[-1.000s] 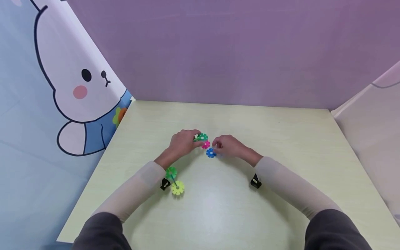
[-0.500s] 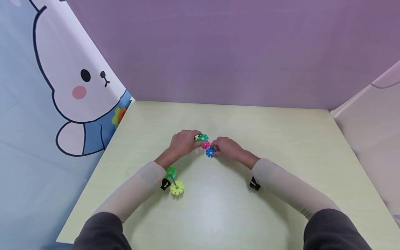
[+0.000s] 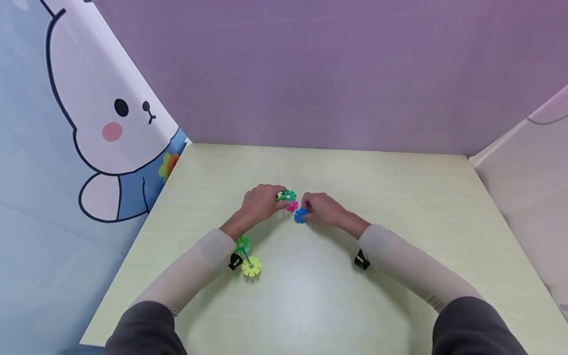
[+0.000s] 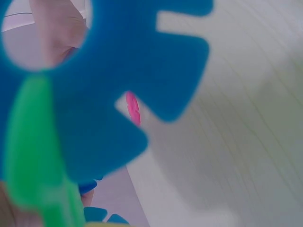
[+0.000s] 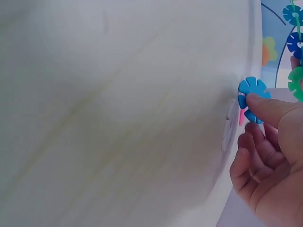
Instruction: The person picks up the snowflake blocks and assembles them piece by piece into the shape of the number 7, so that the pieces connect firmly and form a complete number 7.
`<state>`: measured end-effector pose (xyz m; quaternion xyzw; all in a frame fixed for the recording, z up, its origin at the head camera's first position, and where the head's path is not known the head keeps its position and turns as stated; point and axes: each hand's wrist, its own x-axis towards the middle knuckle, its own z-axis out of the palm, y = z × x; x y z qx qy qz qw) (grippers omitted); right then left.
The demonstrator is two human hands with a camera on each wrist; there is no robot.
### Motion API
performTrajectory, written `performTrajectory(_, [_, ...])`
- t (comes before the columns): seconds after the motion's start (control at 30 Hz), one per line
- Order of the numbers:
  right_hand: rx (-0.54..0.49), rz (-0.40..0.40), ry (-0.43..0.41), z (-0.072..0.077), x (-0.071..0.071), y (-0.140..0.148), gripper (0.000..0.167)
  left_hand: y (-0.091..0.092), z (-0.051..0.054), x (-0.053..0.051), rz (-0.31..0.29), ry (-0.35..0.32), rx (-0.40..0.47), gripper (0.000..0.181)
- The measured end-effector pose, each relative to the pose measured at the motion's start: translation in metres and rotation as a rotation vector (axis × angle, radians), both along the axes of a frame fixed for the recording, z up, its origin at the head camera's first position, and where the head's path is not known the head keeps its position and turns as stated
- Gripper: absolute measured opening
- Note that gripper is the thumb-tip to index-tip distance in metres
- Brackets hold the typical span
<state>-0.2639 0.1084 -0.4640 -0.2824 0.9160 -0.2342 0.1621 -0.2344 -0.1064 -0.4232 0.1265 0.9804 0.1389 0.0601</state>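
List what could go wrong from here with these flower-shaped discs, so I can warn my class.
The right grip covers part of the blue disc, so lining it up might be hard. The yellow disc shows close to the left beige sleeve, which could knock it.

Over the one table (image 3: 310,305), two green discs (image 3: 245,241), one yellow disc (image 3: 255,268), one pink disc (image 3: 291,207) and one blue disc (image 3: 299,217) are counted in the head view: five made out, two of them toward the left edge, three nearer the far edge. Full total can't be read, pieces being partly covered at the left hand (image 3: 259,203). Two hands logged with the right hand (image 3: 326,208), plus two black clips (image 3: 362,260) and one printed rabbit (image 3: 90,98) past the left edge.
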Motion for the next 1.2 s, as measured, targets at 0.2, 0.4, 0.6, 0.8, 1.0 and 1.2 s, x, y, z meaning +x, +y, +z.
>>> performTrajectory(0.2, [-0.038,0.045,-0.01,0.004,-0.002,0.005,0.017,0.001,0.0,0.001,-0.008,0.009,-0.004,0.047])
performTrajectory(0.4, [-0.053,0.056,0.013,0.009,-0.005,0.013,0.016,0.001,0.001,0.002,-0.012,0.005,0.004,0.047])
performTrajectory(0.6, [-0.076,0.022,0.035,0.014,-0.009,0.02,0.012,0.002,0.001,0.002,-0.007,0.004,0.006,0.049])
performTrajectory(0.8, [-0.112,-0.003,0.022,0.019,-0.013,0.025,0.01,0.004,0.002,0.003,-0.018,0.004,0.011,0.051])
performTrajectory(1.0, [-0.189,-0.016,0.043,0.025,-0.015,0.027,0.008,0.005,0.001,0.002,-0.024,-0.003,0.02,0.053])
performTrajectory(1.2, [-0.208,-0.01,0.062,0.025,-0.017,0.026,0.009,0.006,-0.001,0.001,-0.046,0.009,0.036,0.051])
